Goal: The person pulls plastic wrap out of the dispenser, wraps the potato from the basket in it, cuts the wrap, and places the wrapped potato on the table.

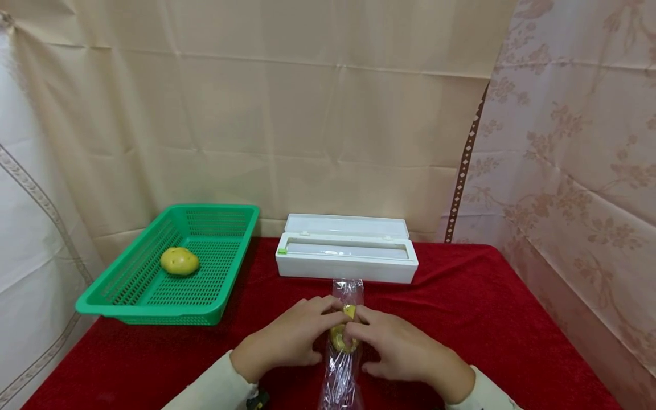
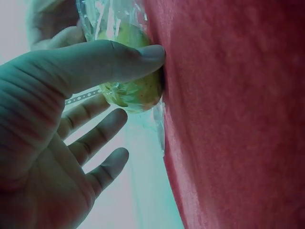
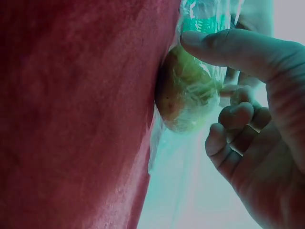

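Observation:
A yellow potato [image 1: 338, 340] lies on the red cloth, covered by clear plastic wrap [image 1: 340, 378]. The wrap forms a narrow strip running from near the white box toward the front edge. From the left, my left hand [image 1: 294, 333] reaches over the wrapped potato, fingertips touching its top and thumb lowered at the near side. My right hand [image 1: 405, 347] comes in opposite, its index finger on the potato and its thumb apart from the wrap. Both wrist views show the potato [image 2: 145, 90] under wrinkled film, with loosely bent fingers around it.
A green plastic basket [image 1: 217, 310] at the left holds another potato [image 1: 179, 261], unwrapped. Behind the hands stands a white wrap dispenser box [image 1: 345, 270] with its lid raised and a green-ended slider. Red cloth [image 1: 476, 319] covers the table; curtains hang behind and at the sides.

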Demonstrator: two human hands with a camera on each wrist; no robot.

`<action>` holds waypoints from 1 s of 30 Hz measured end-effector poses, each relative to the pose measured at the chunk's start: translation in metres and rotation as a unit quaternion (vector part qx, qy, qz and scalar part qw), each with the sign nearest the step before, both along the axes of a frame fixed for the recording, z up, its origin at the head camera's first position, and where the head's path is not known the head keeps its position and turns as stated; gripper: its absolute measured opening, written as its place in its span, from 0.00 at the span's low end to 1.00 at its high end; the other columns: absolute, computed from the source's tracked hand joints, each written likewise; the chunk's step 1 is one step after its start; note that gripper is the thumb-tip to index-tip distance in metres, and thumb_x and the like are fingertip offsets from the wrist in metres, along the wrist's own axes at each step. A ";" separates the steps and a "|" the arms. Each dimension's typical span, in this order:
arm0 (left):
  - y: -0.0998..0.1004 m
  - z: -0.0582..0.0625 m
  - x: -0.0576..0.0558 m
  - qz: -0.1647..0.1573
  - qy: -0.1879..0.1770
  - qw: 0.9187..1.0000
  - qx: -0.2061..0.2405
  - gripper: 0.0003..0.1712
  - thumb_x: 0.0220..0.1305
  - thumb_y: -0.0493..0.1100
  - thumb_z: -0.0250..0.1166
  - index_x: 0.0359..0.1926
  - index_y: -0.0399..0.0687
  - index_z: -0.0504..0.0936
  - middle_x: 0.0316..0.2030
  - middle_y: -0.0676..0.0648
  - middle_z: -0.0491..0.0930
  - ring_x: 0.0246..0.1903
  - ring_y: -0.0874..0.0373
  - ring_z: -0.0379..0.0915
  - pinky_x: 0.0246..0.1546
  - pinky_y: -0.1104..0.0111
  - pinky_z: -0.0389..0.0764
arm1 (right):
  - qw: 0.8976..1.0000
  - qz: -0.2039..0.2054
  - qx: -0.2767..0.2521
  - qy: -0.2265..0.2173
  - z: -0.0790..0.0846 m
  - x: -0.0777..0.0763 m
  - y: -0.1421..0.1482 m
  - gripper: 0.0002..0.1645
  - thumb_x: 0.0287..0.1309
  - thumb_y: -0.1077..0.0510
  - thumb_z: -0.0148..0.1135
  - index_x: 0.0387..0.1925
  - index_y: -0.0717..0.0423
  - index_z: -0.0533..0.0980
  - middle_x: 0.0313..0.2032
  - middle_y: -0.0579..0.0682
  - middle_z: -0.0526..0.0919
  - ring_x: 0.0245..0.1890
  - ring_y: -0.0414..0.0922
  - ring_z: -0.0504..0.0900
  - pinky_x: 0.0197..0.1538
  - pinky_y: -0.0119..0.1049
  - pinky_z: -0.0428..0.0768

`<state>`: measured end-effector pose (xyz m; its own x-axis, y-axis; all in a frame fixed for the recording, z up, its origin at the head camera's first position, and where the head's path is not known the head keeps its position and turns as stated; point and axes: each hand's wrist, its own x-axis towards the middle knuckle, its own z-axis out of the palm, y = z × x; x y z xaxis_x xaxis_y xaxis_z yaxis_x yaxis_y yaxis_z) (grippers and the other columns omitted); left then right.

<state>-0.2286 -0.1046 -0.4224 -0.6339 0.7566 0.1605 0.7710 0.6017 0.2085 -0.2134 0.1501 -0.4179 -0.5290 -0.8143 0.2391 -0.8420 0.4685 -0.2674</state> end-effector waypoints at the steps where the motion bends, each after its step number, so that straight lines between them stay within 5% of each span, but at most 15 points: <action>1: 0.000 0.000 0.000 0.002 -0.005 1.000 0.003 0.50 0.43 0.47 0.86 0.68 0.72 0.74 0.63 0.59 0.73 0.60 0.62 0.70 0.57 0.60 0.78 | 1.000 0.002 0.003 0.006 0.000 0.001 -0.001 0.32 0.45 0.54 0.85 0.47 0.34 0.74 0.52 0.35 0.73 0.52 0.34 0.77 0.53 0.31 0.82; 10: 0.001 -0.004 -0.002 0.019 -0.024 0.999 0.019 0.54 0.43 0.49 0.87 0.71 0.72 0.72 0.66 0.58 0.72 0.64 0.60 0.70 0.61 0.54 0.77 | 0.998 0.013 0.016 0.061 -0.003 0.006 -0.007 0.37 0.42 0.50 0.87 0.51 0.36 0.73 0.52 0.36 0.73 0.50 0.33 0.78 0.51 0.28 0.82; 18: 0.001 -0.004 -0.003 0.020 -0.028 0.999 0.018 0.54 0.41 0.54 0.88 0.71 0.74 0.72 0.65 0.60 0.72 0.63 0.61 0.70 0.61 0.55 0.77 | 0.993 0.042 -0.057 0.094 0.001 0.002 -0.003 0.19 0.48 0.54 0.78 0.36 0.35 0.75 0.47 0.35 0.71 0.45 0.30 0.73 0.49 0.23 0.75; 25: 0.000 -0.006 -0.002 0.003 -0.005 1.000 0.027 0.53 0.38 0.65 0.86 0.69 0.75 0.73 0.64 0.62 0.72 0.61 0.63 0.68 0.57 0.61 0.75 | 0.988 0.055 -0.110 0.088 0.002 -0.002 0.000 0.16 0.52 0.55 0.75 0.31 0.35 0.74 0.48 0.36 0.75 0.49 0.30 0.74 0.55 0.23 0.73; 30: 0.002 -0.003 -0.002 0.001 -0.034 0.998 0.044 0.43 0.42 0.69 0.83 0.62 0.77 0.78 0.62 0.64 0.73 0.60 0.65 0.68 0.56 0.61 0.74 | 0.991 0.023 -0.123 0.056 0.003 -0.004 0.002 0.13 0.57 0.55 0.73 0.31 0.33 0.76 0.45 0.35 0.75 0.47 0.31 0.75 0.51 0.28 0.76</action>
